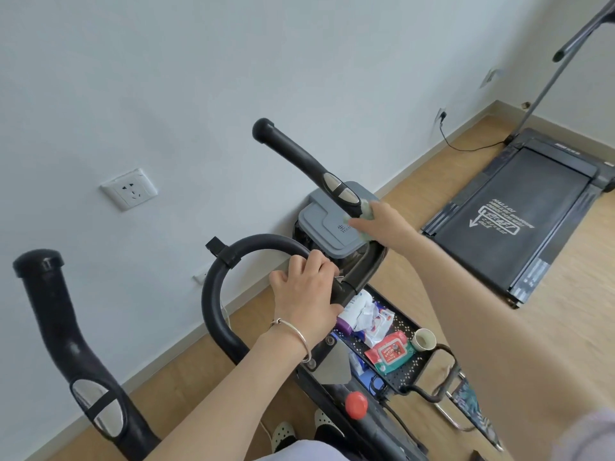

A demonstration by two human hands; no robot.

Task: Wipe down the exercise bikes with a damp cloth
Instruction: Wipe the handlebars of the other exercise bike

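Note:
The exercise bike's black handlebar loop curves across the middle of the head view. My left hand grips that loop near its right end, a thin bangle on the wrist. The right-hand grip rises up and left, with silver pulse pads. My right hand holds a pale green cloth wrapped against the lower end of that grip. The left-hand grip stands at the lower left. A red knob sits on the bike frame below.
A grey lidded bin stands against the white wall behind the bars. A black perforated tray holds a wipes pack, a bottle, wrappers and a small cup. A treadmill lies on the wood floor at right, plugged into the wall.

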